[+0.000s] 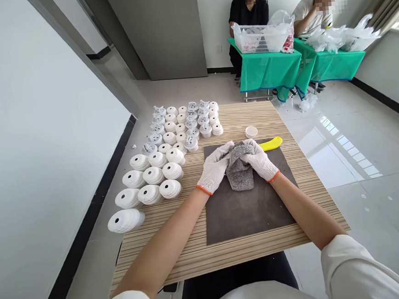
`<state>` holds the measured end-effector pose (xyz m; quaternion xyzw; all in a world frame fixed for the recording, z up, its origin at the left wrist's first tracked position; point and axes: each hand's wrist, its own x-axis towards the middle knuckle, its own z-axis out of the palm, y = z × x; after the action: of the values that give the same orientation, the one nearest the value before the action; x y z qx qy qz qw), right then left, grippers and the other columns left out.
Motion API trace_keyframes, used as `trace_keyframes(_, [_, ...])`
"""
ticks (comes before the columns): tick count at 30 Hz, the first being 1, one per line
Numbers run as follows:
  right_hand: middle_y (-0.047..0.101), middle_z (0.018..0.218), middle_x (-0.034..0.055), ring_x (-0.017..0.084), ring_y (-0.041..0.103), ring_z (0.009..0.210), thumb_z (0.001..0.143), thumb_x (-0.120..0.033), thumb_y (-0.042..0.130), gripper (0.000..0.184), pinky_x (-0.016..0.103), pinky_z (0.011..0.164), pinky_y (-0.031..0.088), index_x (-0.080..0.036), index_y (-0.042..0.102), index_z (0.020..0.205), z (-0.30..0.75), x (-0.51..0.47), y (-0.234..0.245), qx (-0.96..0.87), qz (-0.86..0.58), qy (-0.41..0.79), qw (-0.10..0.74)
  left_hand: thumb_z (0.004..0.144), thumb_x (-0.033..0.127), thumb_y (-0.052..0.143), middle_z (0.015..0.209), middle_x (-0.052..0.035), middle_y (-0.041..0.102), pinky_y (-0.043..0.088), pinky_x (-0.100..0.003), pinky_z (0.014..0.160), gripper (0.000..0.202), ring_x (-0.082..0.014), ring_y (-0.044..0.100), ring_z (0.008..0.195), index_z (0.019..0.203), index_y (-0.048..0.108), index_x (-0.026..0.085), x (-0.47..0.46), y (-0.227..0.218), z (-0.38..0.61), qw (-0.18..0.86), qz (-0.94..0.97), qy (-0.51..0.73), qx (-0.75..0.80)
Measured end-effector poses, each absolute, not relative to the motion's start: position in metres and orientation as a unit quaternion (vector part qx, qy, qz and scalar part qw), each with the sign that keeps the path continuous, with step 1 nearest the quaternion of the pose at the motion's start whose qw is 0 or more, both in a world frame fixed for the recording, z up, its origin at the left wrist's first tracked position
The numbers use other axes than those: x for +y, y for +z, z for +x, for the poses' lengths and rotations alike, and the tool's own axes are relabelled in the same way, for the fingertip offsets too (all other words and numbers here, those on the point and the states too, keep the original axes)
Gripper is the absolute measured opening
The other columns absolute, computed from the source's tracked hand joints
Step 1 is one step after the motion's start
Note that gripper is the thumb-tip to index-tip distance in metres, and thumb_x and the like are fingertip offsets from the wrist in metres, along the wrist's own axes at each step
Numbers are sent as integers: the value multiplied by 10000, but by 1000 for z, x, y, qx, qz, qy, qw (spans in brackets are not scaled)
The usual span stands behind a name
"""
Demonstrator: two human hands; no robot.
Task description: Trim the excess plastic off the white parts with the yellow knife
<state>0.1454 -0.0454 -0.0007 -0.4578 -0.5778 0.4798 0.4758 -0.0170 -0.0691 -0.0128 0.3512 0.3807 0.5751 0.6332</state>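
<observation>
Both my hands wear white knit gloves with orange cuffs. My left hand and my right hand are closed on a grey knitted glove, which lies between them on a dark grey mat. A yellow-handled knife lies on the mat just past my right hand. A small white cap sits on the striped wooden table beyond it.
Several white round parts stand in rows on the table's left side, with smaller ones farther back. Two people sit behind green-covered tables holding a white basket and plastic bags. A white wall runs along the left.
</observation>
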Motion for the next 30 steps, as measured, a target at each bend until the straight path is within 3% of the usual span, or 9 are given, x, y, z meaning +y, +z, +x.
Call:
trace_keyframes(7, [691,910,19,234,616,934,628,-328,684,330,397,913,499,-230,623,937,144,-44,4,-576,-469,464,482,699,295,884,1366,-71,706,395,-480,1231,557,-309,596,1354,1233,746,217,-68,-11,-16,608,355,594,390])
trace_keyframes(12, [688,933,6,211,643,902,624,-304,739,322,381,889,516,-255,573,895,144,-44,-8,-593,-429,473,489,804,396,799,1378,-66,700,389,-460,1231,468,-292,584,1368,1238,754,227,-65,-18,-19,594,374,573,424])
trace_keyframes(16, [682,919,-2,212,649,901,645,-297,722,280,383,908,526,-259,581,883,145,-42,-13,-605,-427,463,487,799,418,794,1366,-60,708,375,-457,1234,444,-302,575,1374,1204,778,236,-66,-20,-22,592,399,553,430])
trace_keyframes(19, [684,878,1,236,645,910,676,-320,695,254,409,929,531,-248,631,911,149,-39,-13,-597,-460,447,482,792,369,794,1338,-52,724,389,-455,1222,432,-296,588,1356,1206,777,244,-66,-20,-21,598,396,557,418])
trace_keyframes(25, [742,1045,42,294,649,1080,726,-419,687,296,470,1059,477,-231,703,954,151,-31,-14,-589,-480,441,478,754,230,756,1255,-46,759,413,-440,1200,283,-284,623,1300,1029,826,222,-66,-20,-18,577,411,586,393])
trace_keyframes(30, [737,1064,31,268,654,1073,745,-395,688,267,440,1064,481,-243,679,964,152,-33,-20,-582,-453,443,510,801,333,755,1314,-51,732,409,-420,1192,352,-262,604,1326,1135,790,229,-65,-16,-18,580,367,594,419])
